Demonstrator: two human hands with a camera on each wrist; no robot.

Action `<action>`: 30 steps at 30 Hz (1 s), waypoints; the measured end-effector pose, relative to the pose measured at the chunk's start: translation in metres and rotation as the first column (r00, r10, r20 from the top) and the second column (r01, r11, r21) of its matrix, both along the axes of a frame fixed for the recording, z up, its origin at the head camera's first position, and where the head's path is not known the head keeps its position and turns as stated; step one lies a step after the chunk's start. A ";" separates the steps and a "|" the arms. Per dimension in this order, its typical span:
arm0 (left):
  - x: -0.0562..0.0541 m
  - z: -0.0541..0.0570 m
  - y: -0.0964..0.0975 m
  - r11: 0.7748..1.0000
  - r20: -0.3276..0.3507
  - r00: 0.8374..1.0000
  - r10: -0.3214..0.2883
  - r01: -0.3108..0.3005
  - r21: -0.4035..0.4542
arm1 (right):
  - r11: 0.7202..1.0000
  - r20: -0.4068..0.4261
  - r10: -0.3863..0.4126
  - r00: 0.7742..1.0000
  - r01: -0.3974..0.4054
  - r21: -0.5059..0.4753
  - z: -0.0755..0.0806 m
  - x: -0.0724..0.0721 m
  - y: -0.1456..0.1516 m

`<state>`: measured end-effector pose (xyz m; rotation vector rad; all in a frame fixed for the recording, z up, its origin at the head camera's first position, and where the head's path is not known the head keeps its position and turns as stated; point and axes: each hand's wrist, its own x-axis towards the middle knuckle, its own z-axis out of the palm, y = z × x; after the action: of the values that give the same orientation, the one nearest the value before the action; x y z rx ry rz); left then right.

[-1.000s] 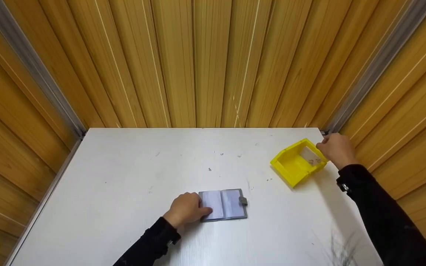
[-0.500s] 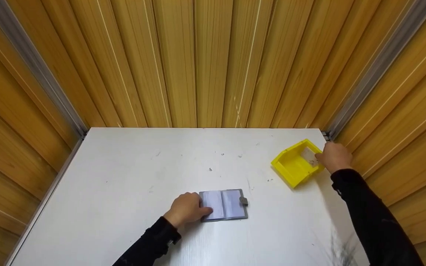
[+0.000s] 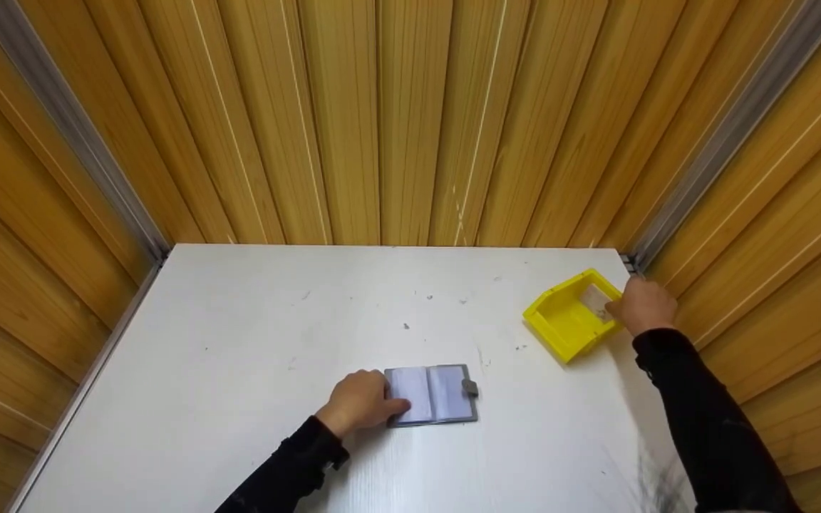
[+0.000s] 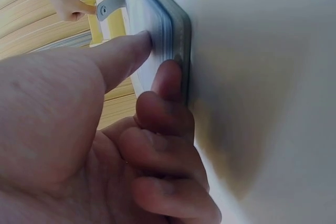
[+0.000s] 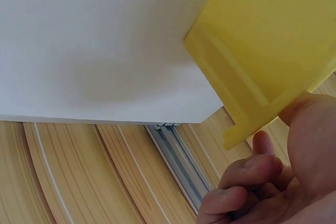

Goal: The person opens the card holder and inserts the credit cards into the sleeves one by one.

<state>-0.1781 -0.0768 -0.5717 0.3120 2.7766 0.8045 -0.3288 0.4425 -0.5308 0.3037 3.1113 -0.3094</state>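
Observation:
A small grey card holder [image 3: 450, 393] lies spread open on the white table, its clear sleeves facing up and a snap strap [image 4: 111, 7] sticking out from its far edge. My left hand [image 3: 360, 405] pinches its left edge, thumb on the sleeves and index finger at the cover's rim. At the back right stands a yellow plastic bin [image 3: 560, 324] with a pale label-like piece [image 3: 594, 301] inside. My right hand [image 3: 644, 305] grips the bin's right rim, its thumb reaching over the edge. In the right wrist view the other fingers [image 5: 252, 170] curl outside the bin's wall.
The white table [image 3: 239, 328] carries small dark scuff marks. Wood-patterned panels [image 3: 410, 128] rise behind it and at both sides, with grey metal rails [image 3: 724, 128] in the corners. The bin stands close to the table's right edge.
My right hand has moved slightly down and left onto the bin's rim, its thumb now over the edge. The left hand and the card holder have stayed put.

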 end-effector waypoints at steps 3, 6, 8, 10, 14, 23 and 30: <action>0.000 0.000 -0.001 1.000 0.005 1.000 -0.002 0.002 -0.001 | 1.000 0.005 0.017 1.000 -0.017 0.004 0.001 0.001 -0.001; 0.000 0.000 -0.001 1.000 0.011 1.000 -0.006 0.006 0.003 | 1.000 0.014 0.025 1.000 -0.025 0.005 0.004 0.001 -0.001; 0.000 0.000 -0.001 1.000 0.013 1.000 -0.007 0.007 0.008 | 1.000 0.025 0.021 0.999 -0.021 0.004 0.006 0.000 0.000; 0.000 0.000 -0.001 1.000 0.012 1.000 -0.008 0.008 0.011 | 1.000 0.032 0.021 0.999 -0.022 0.007 0.009 0.000 0.000; 0.000 -0.001 -0.001 1.000 0.002 1.000 -0.010 0.010 0.010 | 0.999 0.037 0.035 0.999 -0.035 0.006 0.013 0.000 0.001; -0.001 -0.002 0.001 1.000 -0.029 0.999 -0.020 0.020 -0.002 | 0.998 0.052 0.057 0.997 -0.056 -0.026 0.022 0.002 0.003; -0.001 -0.005 0.001 1.000 -0.018 1.000 -0.015 0.015 0.003 | 0.990 0.067 0.119 0.991 -0.114 -0.083 0.038 0.007 0.005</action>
<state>-0.1788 -0.0758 -0.5765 0.3413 2.7871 0.8062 -0.3220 0.4472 -0.4932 0.1284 3.0211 -0.4093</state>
